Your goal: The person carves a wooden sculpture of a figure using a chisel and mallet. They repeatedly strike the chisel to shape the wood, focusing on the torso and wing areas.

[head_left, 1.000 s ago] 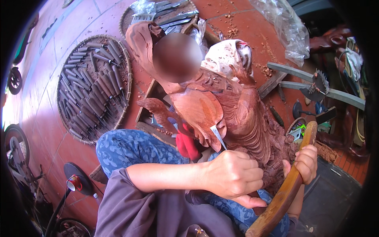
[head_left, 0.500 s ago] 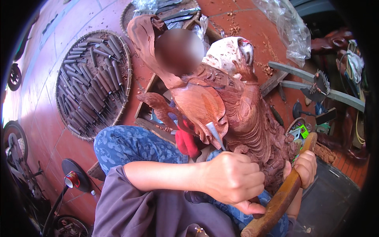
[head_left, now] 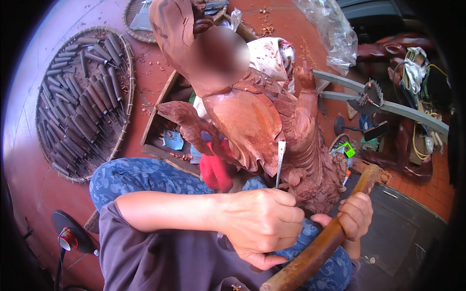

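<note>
My left hand (head_left: 262, 223) is closed round a wood-carving chisel (head_left: 280, 162), its steel blade pointing away from me with the tip at the edge of the smooth rounded belly on a reddish wooden statue (head_left: 242, 116). The chisel's handle is mostly hidden in my fist. On the right, my right hand (head_left: 357, 217) grips a long wooden mallet bar (head_left: 320, 247) near its far end. The bar slants down toward me, close to the bottom of my left fist; whether they touch, I cannot tell. Carved folds and a raised carved hand show on the statue's right side.
A round woven tray (head_left: 127, 104) full of chisels lies at left. Behind the statue are a wooden box (head_left: 160, 116) and a whitish cloth (head_left: 267, 58). A red cloth (head_left: 216, 167) hangs by my knee. Metal bars (head_left: 412, 110), a phone on a stand (head_left: 376, 131) and plastic sheeting (head_left: 335, 34) are at right.
The view has shifted, so the scene sits further left. The chisel blade stands more upright along the belly's edge, and the mallet bar's near end lies further from my left fist.
</note>
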Motion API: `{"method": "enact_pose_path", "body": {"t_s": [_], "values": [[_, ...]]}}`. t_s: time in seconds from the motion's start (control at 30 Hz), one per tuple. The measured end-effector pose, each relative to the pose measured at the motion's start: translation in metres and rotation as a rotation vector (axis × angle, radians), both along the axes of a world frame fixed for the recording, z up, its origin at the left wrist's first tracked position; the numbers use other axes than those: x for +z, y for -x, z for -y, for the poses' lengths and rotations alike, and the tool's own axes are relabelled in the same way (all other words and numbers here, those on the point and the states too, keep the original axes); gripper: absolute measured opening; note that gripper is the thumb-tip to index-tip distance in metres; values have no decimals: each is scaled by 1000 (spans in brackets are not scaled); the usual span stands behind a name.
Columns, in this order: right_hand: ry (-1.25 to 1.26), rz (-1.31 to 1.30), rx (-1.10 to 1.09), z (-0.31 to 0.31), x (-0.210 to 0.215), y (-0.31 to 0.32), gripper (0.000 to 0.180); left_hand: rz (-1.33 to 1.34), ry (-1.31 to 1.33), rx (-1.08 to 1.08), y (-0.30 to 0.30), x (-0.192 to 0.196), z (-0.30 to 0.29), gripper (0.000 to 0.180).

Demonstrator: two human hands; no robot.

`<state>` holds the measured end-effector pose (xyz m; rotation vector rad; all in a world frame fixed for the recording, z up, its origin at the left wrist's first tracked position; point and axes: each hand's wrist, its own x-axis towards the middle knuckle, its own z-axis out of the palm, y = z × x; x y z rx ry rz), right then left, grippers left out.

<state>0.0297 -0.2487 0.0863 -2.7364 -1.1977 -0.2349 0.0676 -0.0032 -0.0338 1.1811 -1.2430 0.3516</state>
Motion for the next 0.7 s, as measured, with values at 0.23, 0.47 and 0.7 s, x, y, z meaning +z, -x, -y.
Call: {"method": "enact_pose_path", "body": {"t_s": [0.23, 0.47, 0.7], "values": [[100, 20, -7, -22, 6, 6, 66, -49, 77, -3, -8, -15, -5, 35], [124, 24, 72, -25, 4, 11, 64, -101, 125, -43, -13, -18, -8, 33], [223, 158, 95, -21, 6, 16, 58, -148, 153, 22, -13, -14, -3, 31]]}}
